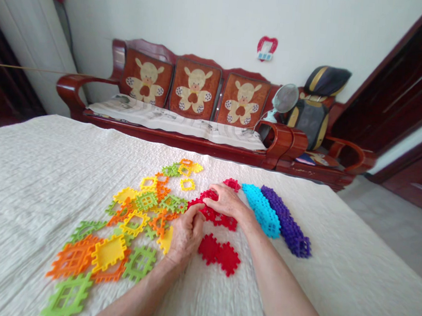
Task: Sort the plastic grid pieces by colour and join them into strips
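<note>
I have both hands at the red pile (pixel 224 221), which lies on the white cloth (pixel 41 174). My left hand (pixel 187 234) is at the pile's left edge, its grip narrow with the fingers curled in, but I can't tell if a red piece is pinched there. My right hand (pixel 225 202) lies over the top of the pile with its fingers bent down, and I can't tell if that grip has hold of anything either, because the hand hides it. The mixed heap (pixel 143 201) is just left of the red pile, so my left hand could catch a green or yellow bit on its teeth and drag it in among the reds. The blue row (pixel 261 210) is just right of the pile, with the purple row (pixel 286 222) past it. If my right arm swings out, I think it could bump the blue row and bend it. The red pair (pixel 220 255) sits on the near side of the pile, between my arms, where a low wrist could push it away. The cloth looks bumpy, so a hard press might make pieces tip or slide.
</note>
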A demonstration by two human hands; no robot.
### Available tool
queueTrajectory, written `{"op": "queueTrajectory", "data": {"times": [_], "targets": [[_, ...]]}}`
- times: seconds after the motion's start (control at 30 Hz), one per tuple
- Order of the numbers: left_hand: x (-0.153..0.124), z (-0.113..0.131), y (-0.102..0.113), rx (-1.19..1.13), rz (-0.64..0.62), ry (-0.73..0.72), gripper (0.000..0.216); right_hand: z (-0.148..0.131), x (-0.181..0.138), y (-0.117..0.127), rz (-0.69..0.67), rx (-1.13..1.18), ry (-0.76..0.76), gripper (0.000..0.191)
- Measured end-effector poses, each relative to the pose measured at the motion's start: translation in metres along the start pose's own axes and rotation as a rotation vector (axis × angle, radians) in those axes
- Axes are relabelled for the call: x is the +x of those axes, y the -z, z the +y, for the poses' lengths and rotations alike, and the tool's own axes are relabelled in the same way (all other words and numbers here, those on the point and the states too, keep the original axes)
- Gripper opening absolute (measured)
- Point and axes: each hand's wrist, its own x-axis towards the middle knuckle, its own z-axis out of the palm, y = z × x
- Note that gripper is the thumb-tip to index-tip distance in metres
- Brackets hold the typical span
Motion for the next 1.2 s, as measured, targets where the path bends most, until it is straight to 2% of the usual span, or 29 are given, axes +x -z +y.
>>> {"op": "queueTrajectory", "data": {"times": [0.1,0.23,0.37,0.53,0.7,0.87,1.2], "targets": [[0.0,-0.001,0.0,0.004,-0.001,-0.001,0.031,-0.001,0.0,-0.003,0.01,0.018,0.003,0.031],[0.0,-0.001,0.0,-0.005,-0.004,0.002,0.031,0.005,0.002,-0.001,0.03,0.114,0.032,0.051],[0.001,0.003,0.001,-0.019,-0.011,0.003,0.031,0.01,0.003,0.001,0.081,0.147,0.087,0.056],[0.001,0.006,0.002,-0.013,-0.007,-0.004,0.03,0.025,0.004,0.009,0.179,0.044,0.073,0.055],[0.001,0.007,0.002,-0.016,0.004,-0.001,0.029,0.052,0.0,0.02,0.31,-0.102,-0.035,0.054],[0.0,0.004,0.001,-0.021,0.0,-0.004,0.03,0.062,-0.003,0.016,0.262,-0.208,-0.105,0.059],[0.002,0.005,0.001,-0.016,-0.016,0.008,0.031,0.06,-0.003,0.005,0.253,-0.259,-0.057,0.064]]}}
